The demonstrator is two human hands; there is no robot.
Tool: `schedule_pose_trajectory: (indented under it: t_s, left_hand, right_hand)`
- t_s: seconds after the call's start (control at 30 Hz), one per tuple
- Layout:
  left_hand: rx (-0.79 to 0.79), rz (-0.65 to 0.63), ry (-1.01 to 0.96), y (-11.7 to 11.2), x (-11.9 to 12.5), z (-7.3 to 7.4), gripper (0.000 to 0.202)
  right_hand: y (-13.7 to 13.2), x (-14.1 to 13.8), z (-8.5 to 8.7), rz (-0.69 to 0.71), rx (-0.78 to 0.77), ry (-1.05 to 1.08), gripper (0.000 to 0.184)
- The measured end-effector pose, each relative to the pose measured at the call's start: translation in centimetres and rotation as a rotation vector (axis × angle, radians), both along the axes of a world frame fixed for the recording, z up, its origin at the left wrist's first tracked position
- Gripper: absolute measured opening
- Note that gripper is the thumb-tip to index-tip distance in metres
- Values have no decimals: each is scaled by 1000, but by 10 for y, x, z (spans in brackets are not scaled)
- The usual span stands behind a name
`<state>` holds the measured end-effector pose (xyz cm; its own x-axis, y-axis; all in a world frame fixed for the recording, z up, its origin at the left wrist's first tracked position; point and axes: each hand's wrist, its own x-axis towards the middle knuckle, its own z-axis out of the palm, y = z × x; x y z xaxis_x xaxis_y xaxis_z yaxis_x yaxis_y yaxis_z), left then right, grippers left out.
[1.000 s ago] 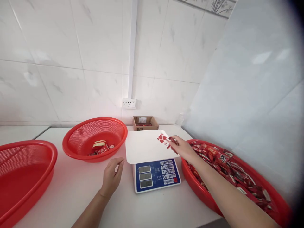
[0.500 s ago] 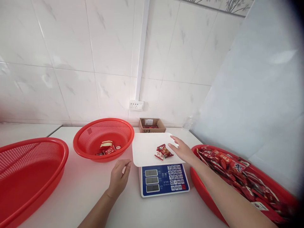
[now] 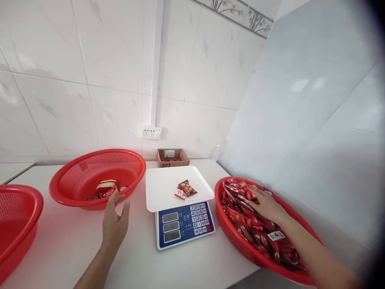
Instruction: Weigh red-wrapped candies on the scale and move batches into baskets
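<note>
My right hand (image 3: 266, 204) rests fingers-out on the heap of red snack packets (image 3: 255, 228) in the right-hand red basket (image 3: 221, 216). Its fingertips touch the packets, and no packet is lifted. My left hand (image 3: 116, 220) hovers over the table just in front of the middle red basket (image 3: 64, 196), thumb and fingers apart, holding nothing. Between the hands stands a digital scale (image 3: 186, 224) with a white tray (image 3: 159, 188). Two small packets (image 3: 185, 189), one dark red and one partly white, lie overlapping on that tray.
Several small packets (image 3: 106, 188) lie in the middle basket. Another red basket (image 3: 21, 212) is cut off at the left edge. A small cardboard box (image 3: 173, 162) sits behind the scale by the tiled wall. A wall socket (image 3: 152, 132) is above it.
My right hand has moved from beside the scale tray into the right basket. The left hand has opened and shifted left of the scale. The view has turned right.
</note>
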<state>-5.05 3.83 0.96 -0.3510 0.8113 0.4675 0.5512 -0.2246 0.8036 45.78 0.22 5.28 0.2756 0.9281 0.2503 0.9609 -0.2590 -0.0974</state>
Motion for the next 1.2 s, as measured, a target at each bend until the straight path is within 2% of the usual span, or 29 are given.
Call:
schedule_pose_trajectory:
  t_s: [0.13, 0.23, 0.37, 0.5, 0.63, 0.77, 0.87, 0.97, 1.1, 1.2]
  left_hand:
    - [25, 32, -80, -2, 0, -1, 49]
    - [42, 0, -44, -2, 2, -5, 44]
    - [36, -47, -18, 0, 3, -10, 40]
    - [35, -72, -14, 1, 1, -13, 38]
    - [59, -81, 13, -1, 1, -12, 36]
    - [80, -91, 30, -1, 2, -11, 32]
    - [90, -87, 48, -1, 3, -11, 32]
    - [91, -89, 56, -1, 3, -11, 32]
    - [96, -105, 59, -2, 3, -11, 31]
    - [109, -117, 59, -2, 4, -12, 30]
  right_hand:
    - [-2, 6, 8, -12, -60, -68, 45]
    - [4, -1, 15, -31, -24, -70, 54]
    - [14, -12, 10, 21, -50, 33, 58]
    - [17, -12, 8, 55, -44, 117, 48]
    - [9, -6, 21, 56, 21, 216, 32]
    - [-1, -2, 36, 6, 107, 287, 35]
    - [-6, -1, 45, -82, 197, 323, 37]
    - [-6, -3, 53, -119, 217, 346, 37]
    - [-1, -23, 63, -138, 239, 390, 37]
    - [9, -55, 67, -32, 231, 485, 37]
